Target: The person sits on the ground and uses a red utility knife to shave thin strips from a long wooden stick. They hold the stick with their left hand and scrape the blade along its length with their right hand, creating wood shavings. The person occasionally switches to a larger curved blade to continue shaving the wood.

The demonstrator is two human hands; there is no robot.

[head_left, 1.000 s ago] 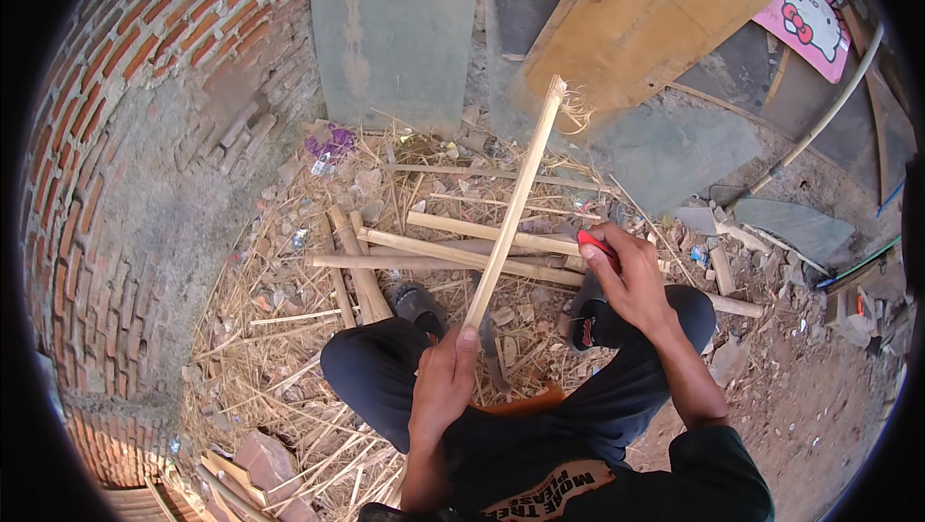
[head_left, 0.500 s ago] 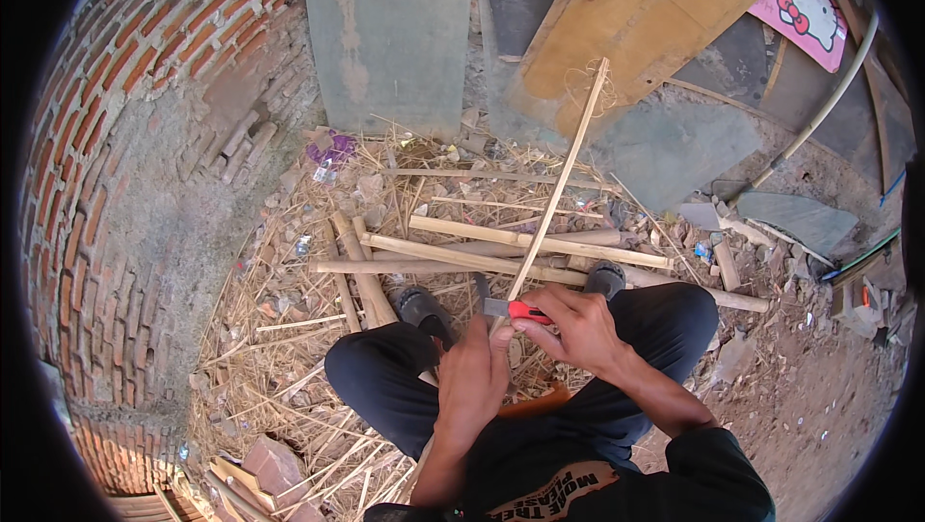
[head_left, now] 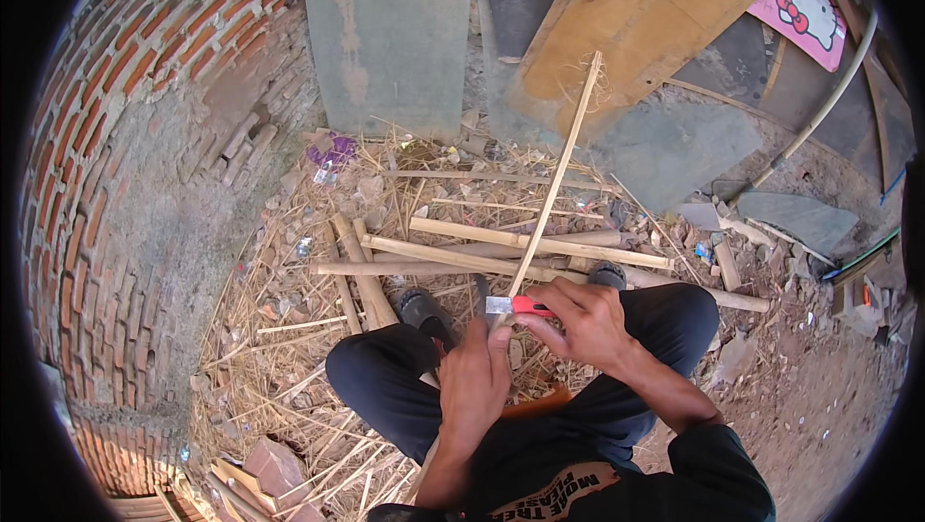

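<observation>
My right hand is closed round the red handle of a small knife. Its short, broad blade points left and lies against a long, thin bamboo strip. My left hand is closed round the strip's near end, with the thumb close under the blade. From there the strip slants away up and to the right, with thin curled shavings at its far end. A dark, curved, blade-like piece shows just beyond the left fingers; I cannot tell whether they hold it.
Split bamboo lengths lie across the ground beyond my feet, over straw-like shavings and rubble. A brick wall rises at the left. Grey sheets and a brown board lean at the back. A pale pole slants at the right.
The knife and right hand have shifted slightly right, and the blade has turned so its face now looks brighter. The strip's far end has swung a little left and up.
</observation>
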